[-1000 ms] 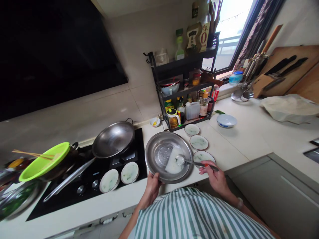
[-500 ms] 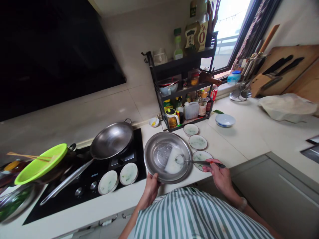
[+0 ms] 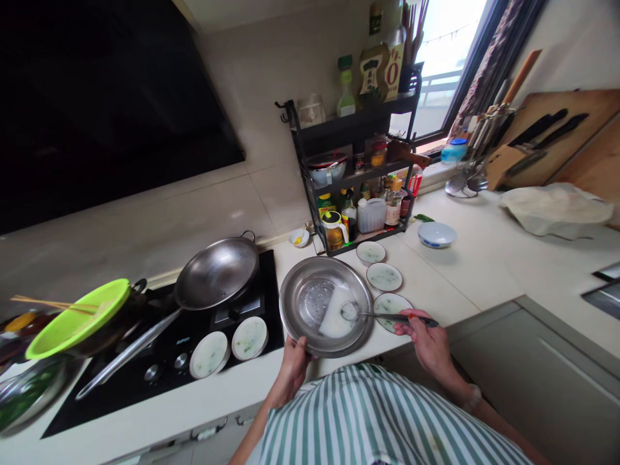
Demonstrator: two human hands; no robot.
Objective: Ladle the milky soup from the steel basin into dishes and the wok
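My left hand [image 3: 294, 363] grips the near left rim of a wide steel basin [image 3: 300, 290], which looks tilted toward me. A pool of whitish liquid [image 3: 334, 323] lies in its lower right part. In my right hand [image 3: 426, 342] is the dark handle of a ladle [image 3: 387, 316], its round bowl resting in that liquid. Partly under the ladle handle stands a small bowl [image 3: 391, 302] of pale liquid with green bits. Two similar bowls stand behind it, a middle bowl [image 3: 384, 277] and a farther bowl [image 3: 371, 252].
Two more filled bowls, one at left [image 3: 209, 355] and one at right [image 3: 250, 338], sit on the stove's front edge, before a steel wok [image 3: 217, 271]. A lime-green basin [image 3: 82, 323] with chopsticks is farther left. Behind stands a seasoning rack [image 3: 358, 174]; a blue-white bowl [image 3: 437, 234] lies right.
Almost nothing differs. My hands, the basin and the ladle keep their places; the view has shifted very slightly.
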